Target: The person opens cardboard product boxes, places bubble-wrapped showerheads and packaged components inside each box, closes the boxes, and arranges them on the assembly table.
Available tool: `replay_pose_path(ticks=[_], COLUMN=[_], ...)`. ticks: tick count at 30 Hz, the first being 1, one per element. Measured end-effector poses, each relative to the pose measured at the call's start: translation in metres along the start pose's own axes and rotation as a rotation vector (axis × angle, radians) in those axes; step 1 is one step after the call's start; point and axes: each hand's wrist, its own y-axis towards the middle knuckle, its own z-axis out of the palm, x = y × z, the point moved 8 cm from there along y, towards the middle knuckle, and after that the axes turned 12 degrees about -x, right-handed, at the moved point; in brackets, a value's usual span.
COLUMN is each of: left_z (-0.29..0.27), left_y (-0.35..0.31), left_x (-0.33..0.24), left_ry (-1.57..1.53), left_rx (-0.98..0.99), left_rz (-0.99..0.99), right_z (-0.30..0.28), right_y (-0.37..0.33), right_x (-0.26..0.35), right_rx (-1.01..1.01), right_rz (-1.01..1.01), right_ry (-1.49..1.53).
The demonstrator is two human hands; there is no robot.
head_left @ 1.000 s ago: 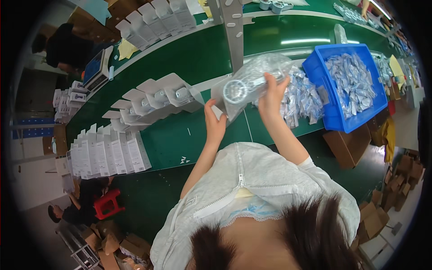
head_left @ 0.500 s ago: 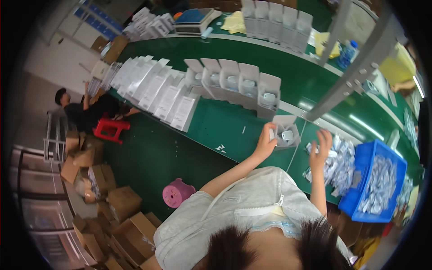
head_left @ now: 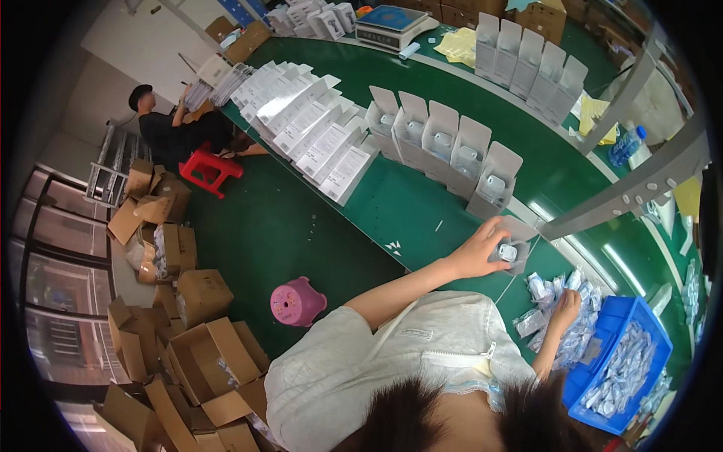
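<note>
My left hand point(head_left: 482, 252) grips the near side of a small open white box point(head_left: 517, 227), fingers on one wall and thumb on the other. Inside that box sits a pale, rounded device point(head_left: 508, 253). My right hand point(head_left: 566, 307) is at a heap of clear plastic-wrapped packets point(head_left: 533, 322), its fingers curled together; whether a packet is between them is hidden. Behind the held box, a row of open white boxes point(head_left: 493, 184) stands with lids up and similar pale devices inside.
Beside the heap, a blue bin point(head_left: 578, 392) holds more packets. Many printed white boxes point(head_left: 343, 173) stand to the left. A grey metal post point(head_left: 640, 196) rises at the right. A pink stool point(head_left: 298, 303) and cardboard cartons point(head_left: 205, 294) are on the floor; a seated person point(head_left: 169, 128) is far left.
My right hand has come down from a raised, spread pose onto the packets, its fingers now curled. My left hand still grips the box. The whole view has shifted.
</note>
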Motion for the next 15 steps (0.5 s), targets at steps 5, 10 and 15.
replay_pose_path(ticks=[5,10,15], left_z=[0.006,0.012,-0.004], left_y=[-0.002,0.0,0.003], left_x=[0.012,0.033,0.003], left_ry=[0.108,0.13,0.089], left_rx=[0.059,0.131,0.092], left_rz=[-0.024,-0.106,0.09], right_z=[-0.066,-0.098,-0.065], right_y=[0.026,0.05,0.041], right_x=[0.071,0.201,0.263], right_rx=[-0.278,-0.215,0.043], right_rz=[0.353,-0.074,-0.382], right_ry=[0.479,0.981,0.857])
